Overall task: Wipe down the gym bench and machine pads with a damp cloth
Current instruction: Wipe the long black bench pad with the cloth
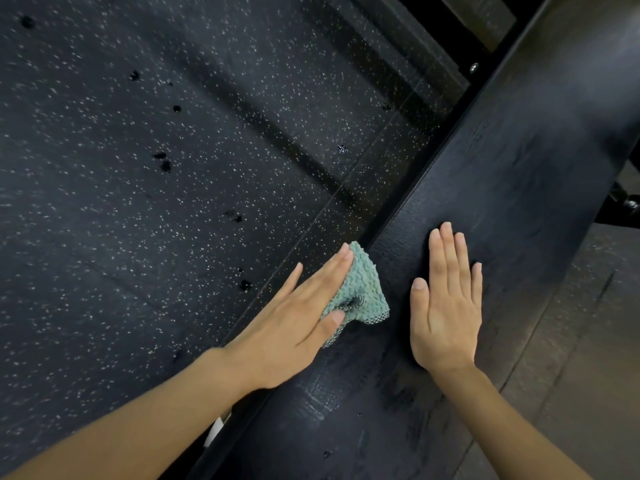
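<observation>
A long black padded gym bench (512, 188) runs diagonally from the bottom centre to the top right. A small green knitted cloth (363, 289) lies on the bench's left edge. My left hand (298, 320) presses flat on the cloth with straight fingers, covering its left part. My right hand (446, 303) lies flat on the bench top just right of the cloth, fingers straight and together, holding nothing.
Dark speckled rubber floor (156, 185) with a few dark spots fills the left side. Black metal frame parts and a bolt (473, 66) show at the top right. A paler floor strip (575, 358) lies right of the bench.
</observation>
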Tool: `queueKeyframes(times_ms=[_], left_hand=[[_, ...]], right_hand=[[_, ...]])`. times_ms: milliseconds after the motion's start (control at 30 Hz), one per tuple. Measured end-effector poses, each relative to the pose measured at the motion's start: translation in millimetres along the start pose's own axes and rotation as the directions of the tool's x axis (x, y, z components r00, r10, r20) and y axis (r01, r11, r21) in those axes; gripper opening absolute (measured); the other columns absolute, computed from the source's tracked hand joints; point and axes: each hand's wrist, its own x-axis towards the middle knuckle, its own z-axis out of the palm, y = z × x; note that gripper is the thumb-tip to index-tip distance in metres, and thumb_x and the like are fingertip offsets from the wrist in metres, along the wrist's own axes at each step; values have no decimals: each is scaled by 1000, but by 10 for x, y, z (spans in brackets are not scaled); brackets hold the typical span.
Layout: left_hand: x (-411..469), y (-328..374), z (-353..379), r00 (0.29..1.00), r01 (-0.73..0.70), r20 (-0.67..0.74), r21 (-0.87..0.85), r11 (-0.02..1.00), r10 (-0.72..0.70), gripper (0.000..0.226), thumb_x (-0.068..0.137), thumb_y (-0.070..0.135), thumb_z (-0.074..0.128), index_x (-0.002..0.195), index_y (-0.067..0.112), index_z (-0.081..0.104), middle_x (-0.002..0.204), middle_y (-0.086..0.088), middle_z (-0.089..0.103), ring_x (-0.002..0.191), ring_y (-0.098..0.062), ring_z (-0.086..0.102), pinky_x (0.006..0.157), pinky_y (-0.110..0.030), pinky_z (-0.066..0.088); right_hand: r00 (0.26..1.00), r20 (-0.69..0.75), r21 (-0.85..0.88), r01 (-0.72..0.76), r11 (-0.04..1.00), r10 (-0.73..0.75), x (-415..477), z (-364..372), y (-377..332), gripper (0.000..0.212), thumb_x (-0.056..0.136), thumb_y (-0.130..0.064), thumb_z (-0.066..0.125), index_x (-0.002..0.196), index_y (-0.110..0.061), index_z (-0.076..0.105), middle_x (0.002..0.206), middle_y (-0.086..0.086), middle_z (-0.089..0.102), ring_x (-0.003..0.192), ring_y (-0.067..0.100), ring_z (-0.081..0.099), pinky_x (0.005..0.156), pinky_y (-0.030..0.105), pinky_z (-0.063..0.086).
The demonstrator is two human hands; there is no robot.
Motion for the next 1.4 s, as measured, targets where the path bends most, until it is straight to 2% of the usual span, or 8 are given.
queueKeyframes(times_ms=[367,667,767,867,1033,1167,1400], left_hand=[[461,103,-89,1000,-4,-30,9,1000,4,63,106,33,25,151,32,-19,164,19,-14,146,12,-11,124,-35,-10],[-11,-5,13,1000,9,-14,-15,1000,-9,63,109,29,28,154,31,-17,164,21,-13,149,7,-7,125,-40,-8],[-98,-34,29,1000,16,-6,-1,1000,-16,63,108,33,26,154,32,-18,163,23,-14,149,7,-6,124,-39,-9],[-24,3,25,999,28,-17,-11,1000,-28,62,107,37,22,153,33,-18,163,23,-14,148,8,-7,124,-38,-11],[327,108,-31,997,63,-36,-36,997,-64,62,108,29,26,151,37,-19,163,23,-13,145,13,-8,124,-38,-12],[638,191,-91,996,46,-71,-29,999,-48,63,108,29,27,153,34,-16,164,21,-10,147,11,-6,124,-39,-11],[533,143,-85,998,7,-60,3,1000,-6,61,108,29,25,151,35,-18,164,21,-11,146,12,-6,124,-40,-10]], right_hand=[[1000,-12,-5,7,1000,-7,-1,2,6,58,102,-35,18,158,-20,15,166,-7,11,153,11,4,123,34,-3],[1000,-10,-1,6,1000,-6,0,8,9,58,101,-34,19,157,-21,15,165,-8,10,152,11,4,123,34,-3],[1000,-7,0,2,1000,-2,0,9,3,59,100,-34,19,157,-21,15,165,-8,10,152,10,4,123,35,-3],[1000,-7,0,1,1000,-1,-2,11,7,59,100,-34,19,157,-21,15,165,-8,10,152,11,4,123,36,-2],[1000,-3,-10,3,1000,-3,1,11,13,59,100,-34,19,158,-22,14,166,-8,9,152,10,3,123,35,-3],[1000,-10,-13,9,1000,-9,2,8,9,59,100,-34,19,157,-22,14,165,-9,9,152,9,3,123,33,-4],[1000,-9,-4,10,1000,-10,3,9,7,59,100,-34,20,158,-22,13,166,-8,9,152,10,2,123,33,-4]])
